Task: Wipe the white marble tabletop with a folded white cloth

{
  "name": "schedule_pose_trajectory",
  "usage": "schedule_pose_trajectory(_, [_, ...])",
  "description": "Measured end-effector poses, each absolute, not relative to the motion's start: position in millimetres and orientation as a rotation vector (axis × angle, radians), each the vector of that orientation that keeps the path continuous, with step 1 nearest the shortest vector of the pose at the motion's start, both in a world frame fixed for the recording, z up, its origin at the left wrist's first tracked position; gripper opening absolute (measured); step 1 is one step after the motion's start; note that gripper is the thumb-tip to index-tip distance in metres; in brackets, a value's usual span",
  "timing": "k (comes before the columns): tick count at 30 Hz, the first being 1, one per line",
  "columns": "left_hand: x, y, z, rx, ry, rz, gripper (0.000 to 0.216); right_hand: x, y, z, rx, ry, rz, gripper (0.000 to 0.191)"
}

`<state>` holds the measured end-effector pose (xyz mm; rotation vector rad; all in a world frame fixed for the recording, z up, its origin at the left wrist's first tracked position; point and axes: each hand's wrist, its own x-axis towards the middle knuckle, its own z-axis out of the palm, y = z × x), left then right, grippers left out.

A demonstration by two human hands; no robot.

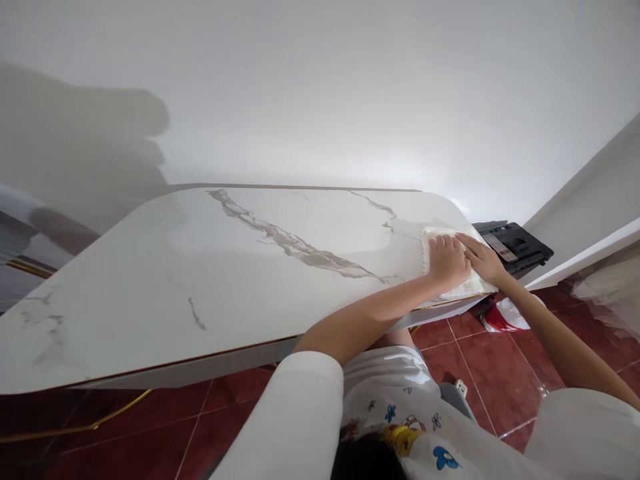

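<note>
A white cloth [465, 288] with a scalloped edge lies on the right end of a white marble-patterned tabletop [165, 293]. My left hand [449, 259] rests on it with bent fingers, gripping the cloth against the surface. Just to the right, my right hand [481, 259] lies flat with its fingers stretched out, its fingertips close to the left hand. Part of the cloth is hidden beneath both hands.
A plain white wall [320, 93] rises behind the table. Beyond its right end stands a black plastic case [525, 245] with a label. A red and white bag [505, 317] sits on the red tiled floor [480, 380]. Pale sheer fabric [613, 293] hangs at far right.
</note>
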<state>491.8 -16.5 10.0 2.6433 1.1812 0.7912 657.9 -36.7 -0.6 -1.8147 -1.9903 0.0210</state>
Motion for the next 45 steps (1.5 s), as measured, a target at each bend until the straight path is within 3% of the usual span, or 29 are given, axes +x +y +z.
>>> schedule_pose_trajectory(9, [494,0,14,2.626,1.137,0.762,0.037,659,-23,1,-1.849,-1.953,-0.012,0.049])
schedule_pose_trajectory(18, [505,78,10,2.549,1.254,0.776,0.039,668,67,0,-1.825,-1.996,0.023,0.057])
schedule_pose_trajectory(32, [516,183,15,2.443,1.426,0.758,0.033,673,190,7,-1.809,-2.009,0.139,0.053])
schedule_pose_trajectory(45, [551,200,14,2.526,1.409,0.722,0.034,710,203,4,-1.794,-2.039,0.164,0.051])
